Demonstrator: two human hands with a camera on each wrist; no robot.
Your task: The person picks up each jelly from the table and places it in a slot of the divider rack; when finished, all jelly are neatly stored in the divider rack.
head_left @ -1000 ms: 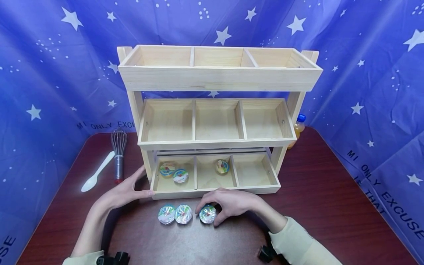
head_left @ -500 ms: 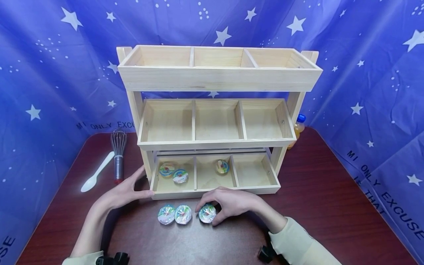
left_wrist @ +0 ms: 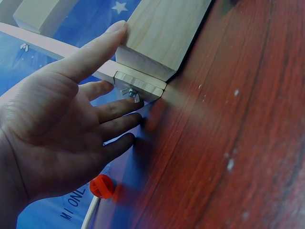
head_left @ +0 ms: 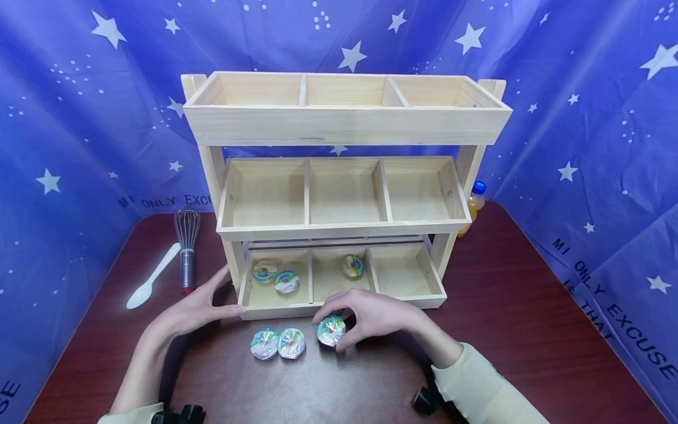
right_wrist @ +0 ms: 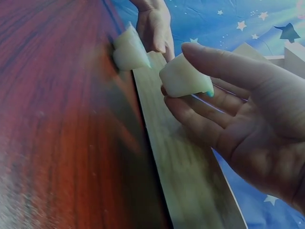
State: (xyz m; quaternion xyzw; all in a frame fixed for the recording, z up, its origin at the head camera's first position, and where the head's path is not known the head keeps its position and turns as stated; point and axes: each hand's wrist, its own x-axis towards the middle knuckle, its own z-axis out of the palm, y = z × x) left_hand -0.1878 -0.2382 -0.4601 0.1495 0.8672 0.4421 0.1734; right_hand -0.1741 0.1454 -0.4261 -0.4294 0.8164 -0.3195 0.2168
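Observation:
My right hand point(head_left: 371, 318) pinches a jelly cup point(head_left: 331, 330) with a foil lid between thumb and fingers. In the right wrist view the pale cup point(right_wrist: 183, 78) hangs off the table, beside the bottom tray's front board. My left hand point(head_left: 196, 309) is at the left end of the wooden shelf point(head_left: 344, 126), thumb at the bottom tray's front corner. Its other fingers point(left_wrist: 116, 126) reach out fairly straight by the shelf's foot. Two more foil-lidded jelly cups, a left one point(head_left: 264, 344) and a right one point(head_left: 291, 343), sit side by side on the table.
In the bottom tray point(head_left: 344, 310), two jelly cups lie in the left compartment and one cup point(head_left: 353, 267) in the middle one. A whisk point(head_left: 188, 250) and a white spoon point(head_left: 153, 277) lie to the left. An orange-filled bottle point(head_left: 476, 203) stands behind the shelf's right side.
My right hand has lifted the jelly cup off the table and moved it slightly toward the shelf. The left hand stays at the shelf corner. The head view has shifted a little.

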